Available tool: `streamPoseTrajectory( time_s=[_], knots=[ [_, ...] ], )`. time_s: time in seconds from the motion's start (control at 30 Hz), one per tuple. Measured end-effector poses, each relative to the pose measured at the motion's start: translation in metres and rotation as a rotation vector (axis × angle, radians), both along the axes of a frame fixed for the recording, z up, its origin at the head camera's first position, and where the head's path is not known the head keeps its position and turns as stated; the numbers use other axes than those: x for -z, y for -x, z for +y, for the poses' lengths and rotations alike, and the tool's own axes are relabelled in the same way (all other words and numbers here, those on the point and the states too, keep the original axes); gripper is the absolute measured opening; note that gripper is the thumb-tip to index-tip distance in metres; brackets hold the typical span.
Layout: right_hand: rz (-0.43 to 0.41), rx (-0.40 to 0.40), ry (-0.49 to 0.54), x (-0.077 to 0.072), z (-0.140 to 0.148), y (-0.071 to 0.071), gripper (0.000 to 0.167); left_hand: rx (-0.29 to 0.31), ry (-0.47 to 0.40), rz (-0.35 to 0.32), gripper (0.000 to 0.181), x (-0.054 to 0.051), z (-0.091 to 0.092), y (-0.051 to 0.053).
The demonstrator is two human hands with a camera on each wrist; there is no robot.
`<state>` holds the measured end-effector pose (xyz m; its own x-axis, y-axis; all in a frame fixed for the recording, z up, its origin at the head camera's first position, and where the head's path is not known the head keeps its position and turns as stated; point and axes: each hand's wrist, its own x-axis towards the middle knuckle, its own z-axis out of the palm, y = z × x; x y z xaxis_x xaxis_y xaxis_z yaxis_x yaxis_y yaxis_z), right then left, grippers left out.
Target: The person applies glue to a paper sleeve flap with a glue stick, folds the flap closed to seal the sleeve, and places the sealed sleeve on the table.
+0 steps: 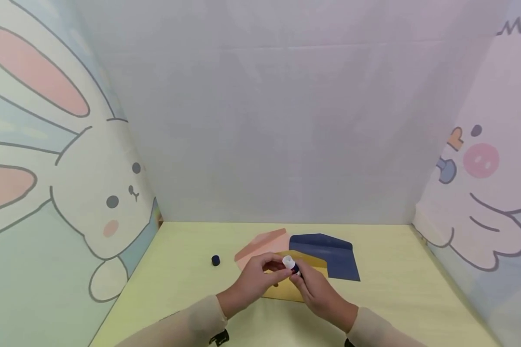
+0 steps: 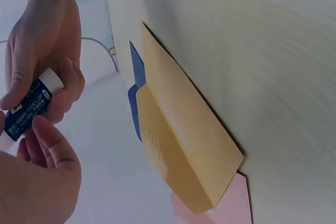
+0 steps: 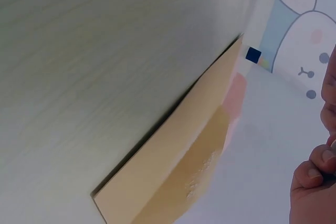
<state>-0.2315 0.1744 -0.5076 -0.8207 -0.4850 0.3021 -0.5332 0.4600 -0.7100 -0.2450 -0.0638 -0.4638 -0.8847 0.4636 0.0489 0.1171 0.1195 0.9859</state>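
Observation:
Above the table, my right hand [image 1: 323, 294] grips a glue stick [image 2: 32, 103] with a dark blue label and a white base. Its uncapped white end tilts up toward the left in the head view. My left hand [image 1: 253, 279] has its thumb and fingers at that end, seeming to pinch it; the contact is partly hidden. Beneath both hands lies a yellow envelope [image 2: 189, 114], its flap unfolded and streaked with a whitish smear [image 3: 198, 174]. The dark blue cap [image 1: 215, 260] stands on the table to the left.
A pink envelope [image 1: 262, 243] lies behind and left of the yellow one, partly covered by it. To the right is a navy blue envelope [image 1: 330, 255], flap unfolded. A pale wall [image 1: 286, 144] and cartoon-printed side panels enclose the yellowish table [image 1: 182, 284].

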Motion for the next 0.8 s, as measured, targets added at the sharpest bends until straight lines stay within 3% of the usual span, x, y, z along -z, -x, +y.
streamPoseTrajectory(
  time_s=[0.27,0.4,0.53,0.63,0.8],
  knots=[
    [0.001,0.0,0.117,0.008,-0.004,-0.004,0.022,-0.069,-0.098,-0.052,0.032,0.006,0.013,-0.001],
    [-0.116,0.028,0.159,0.012,-0.007,-0.01,0.031,-0.127,-0.098,-0.074,0.032,0.01,0.011,-0.006],
    [-0.214,0.135,0.156,0.018,-0.007,-0.013,0.028,-0.17,-0.102,-0.057,0.032,0.01,0.01,-0.006],
    [-0.197,0.211,0.149,0.022,-0.003,-0.013,0.02,-0.179,-0.12,-0.05,0.032,0.009,0.013,-0.003],
    [-0.102,0.236,0.161,0.023,0.0,-0.012,0.016,-0.181,-0.161,-0.081,0.031,0.008,0.025,-0.001]
  ],
)
